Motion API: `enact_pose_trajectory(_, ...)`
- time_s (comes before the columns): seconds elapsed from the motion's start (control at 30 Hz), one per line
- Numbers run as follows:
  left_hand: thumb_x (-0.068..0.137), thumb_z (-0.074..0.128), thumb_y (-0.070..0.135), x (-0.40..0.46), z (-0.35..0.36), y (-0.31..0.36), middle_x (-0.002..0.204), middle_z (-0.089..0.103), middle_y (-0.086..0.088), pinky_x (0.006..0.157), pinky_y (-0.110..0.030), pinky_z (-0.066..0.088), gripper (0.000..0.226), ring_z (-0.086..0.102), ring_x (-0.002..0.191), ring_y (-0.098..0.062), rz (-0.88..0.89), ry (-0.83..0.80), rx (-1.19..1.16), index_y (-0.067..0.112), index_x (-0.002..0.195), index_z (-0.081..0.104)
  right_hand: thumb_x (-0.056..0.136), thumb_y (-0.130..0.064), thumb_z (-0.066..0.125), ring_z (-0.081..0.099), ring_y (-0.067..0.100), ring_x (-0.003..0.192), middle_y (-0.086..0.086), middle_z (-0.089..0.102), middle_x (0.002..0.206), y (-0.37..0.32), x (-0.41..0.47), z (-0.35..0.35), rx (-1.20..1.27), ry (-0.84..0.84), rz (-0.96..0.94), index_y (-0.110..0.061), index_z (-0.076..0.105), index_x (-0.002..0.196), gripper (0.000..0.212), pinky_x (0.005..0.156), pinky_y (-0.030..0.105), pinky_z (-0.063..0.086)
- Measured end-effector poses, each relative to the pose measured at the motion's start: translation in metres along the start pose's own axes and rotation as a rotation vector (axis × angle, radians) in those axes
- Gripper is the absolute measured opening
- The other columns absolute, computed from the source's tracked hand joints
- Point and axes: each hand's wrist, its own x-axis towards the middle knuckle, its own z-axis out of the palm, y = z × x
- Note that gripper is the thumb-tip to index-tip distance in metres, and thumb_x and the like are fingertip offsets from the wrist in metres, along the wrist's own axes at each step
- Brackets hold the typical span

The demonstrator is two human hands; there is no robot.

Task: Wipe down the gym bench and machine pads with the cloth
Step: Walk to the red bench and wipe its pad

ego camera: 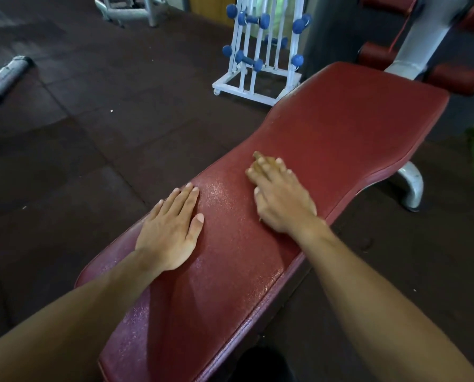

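A person's left hand (pixel 172 230) lies flat and empty, apparently bracing on the red bench (pixel 340 128), while the right hand (pixel 280 199) presses a brownish cloth (pixel 260 164) under spread fingers.

Bench (pixel 326 128): hands, seemingly a cloth (pixel 260 165)

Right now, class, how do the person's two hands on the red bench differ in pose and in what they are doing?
The left hand lies flat, fingers spread, with nothing under it; the right hand is curled over a brownish cloth, pressing it down. The left hand sits near the bench's left edge; the right hand is further up and nearer its middle. Both rest palm-down on the pad.
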Motion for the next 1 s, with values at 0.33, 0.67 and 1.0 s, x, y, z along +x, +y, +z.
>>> enact_pose_trajectory(0.33,0.101,0.021,0.041,0.034,-0.026,0.055,0.162,0.011,-0.004,0.121,-0.039,0.009,0.059,0.006,0.149,-0.019,0.109,-0.015,-0.161,0.016,0.154,0.014,0.099,-0.029,0.032,0.005,0.03,0.148,0.0,0.008,0.161,-0.013,-0.026,-0.017,-0.037,-0.091,0.063,-0.032,0.024,0.15,0.051,0.119,0.051,0.015)
enact_pose_trajectory(0.67,0.1,0.014,0.048,0.143,-0.002,0.111,0.163,-0.007,-0.005,0.12,-0.042,0.003,0.065,-0.006,0.149,-0.024,0.098,-0.062,-0.056,0.016,0.155,0.002,0.1,-0.033,0.028,0.016,0.023,0.148,-0.005,0.012,0.162,0.082,-0.005,-0.02,-0.18,0.005,0.136,-0.035,0.013,0.152,0.055,0.116,0.046,0.024)
enact_pose_trajectory(1.0,0.096,0.001,0.055,0.156,0.005,0.113,0.16,-0.019,0.003,0.121,-0.04,0.0,0.065,-0.015,0.147,-0.015,0.057,-0.047,-0.039,0.024,0.153,-0.013,0.098,-0.028,0.033,0.019,0.037,0.144,0.011,0.023,0.158,0.206,0.115,-0.042,-0.068,0.03,0.24,-0.019,0.033,0.148,0.051,0.114,0.054,0.026)
